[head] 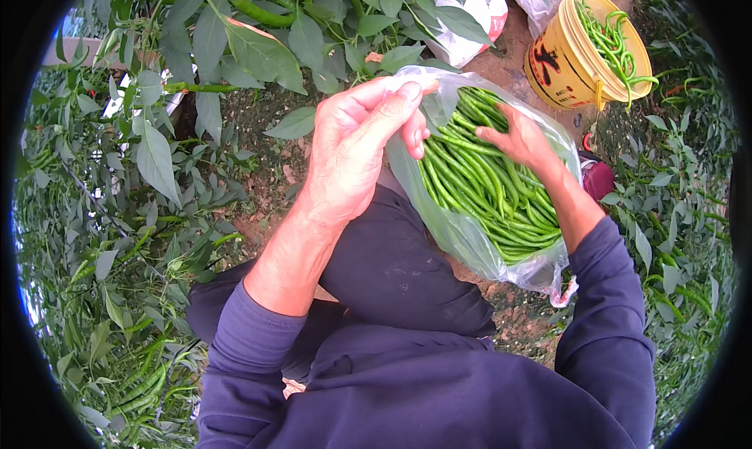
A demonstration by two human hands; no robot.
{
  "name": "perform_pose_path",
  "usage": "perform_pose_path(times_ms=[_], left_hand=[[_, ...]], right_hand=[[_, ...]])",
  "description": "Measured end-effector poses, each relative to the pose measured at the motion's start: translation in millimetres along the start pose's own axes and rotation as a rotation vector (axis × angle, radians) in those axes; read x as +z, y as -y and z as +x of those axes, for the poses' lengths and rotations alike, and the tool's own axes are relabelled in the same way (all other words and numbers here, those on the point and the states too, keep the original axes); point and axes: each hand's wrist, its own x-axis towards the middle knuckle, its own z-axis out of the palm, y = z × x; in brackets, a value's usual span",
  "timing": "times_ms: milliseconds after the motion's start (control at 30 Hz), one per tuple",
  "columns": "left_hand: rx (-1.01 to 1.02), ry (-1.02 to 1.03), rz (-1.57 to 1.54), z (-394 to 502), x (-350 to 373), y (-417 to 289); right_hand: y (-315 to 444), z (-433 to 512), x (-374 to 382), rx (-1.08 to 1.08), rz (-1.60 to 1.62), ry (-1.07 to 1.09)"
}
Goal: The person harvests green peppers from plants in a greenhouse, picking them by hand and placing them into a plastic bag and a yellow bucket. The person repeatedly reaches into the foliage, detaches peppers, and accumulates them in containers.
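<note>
My left hand (pixel 361 138) pinches the upper rim of a clear plastic bag (pixel 464 237) between thumb and fingers. Long green chili peppers (pixel 487 182) fill the bag, mostly lying side by side. Inside the bag's mouth, my right hand (pixel 520 135) rests at the far right part of the peppers, thumb and fingers apart; its fingertips are partly blurred, and I see no pepper gripped in it. The bag stands open in front of my bent knee, its near corner crumpled with a bit of red print.
A yellow plastic bucket (pixel 564 61) holding more green peppers stands at the far right, some hanging over its rim. White bags (pixel 473 23) sit beyond my bag. Pepper plants (pixel 158 149) crowd the left and right sides. A dark red object (pixel 597 179) lies right of the bag.
</note>
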Motion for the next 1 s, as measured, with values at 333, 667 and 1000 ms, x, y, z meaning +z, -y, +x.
perform_pose_path(times_ms=[333, 667, 1000], left_hand=[[-0.032, -0.023, 0.002, 4.2, 4.0, 2.5], [0.020, -0.005, 0.022, 4.2, 2.6, 3.5], [-0.021, -0.013, 0.124, -6.0, -12.4, 4.9]], right_hand=[[30.1, -43.8, 86.7, 0.271, -0.233, -0.160], [-1.6, -22.8, 31.4, 0.309, 0.059, 0.049], [-30.2, -75.6, -8.2, 0.128, -0.108, -0.080]])
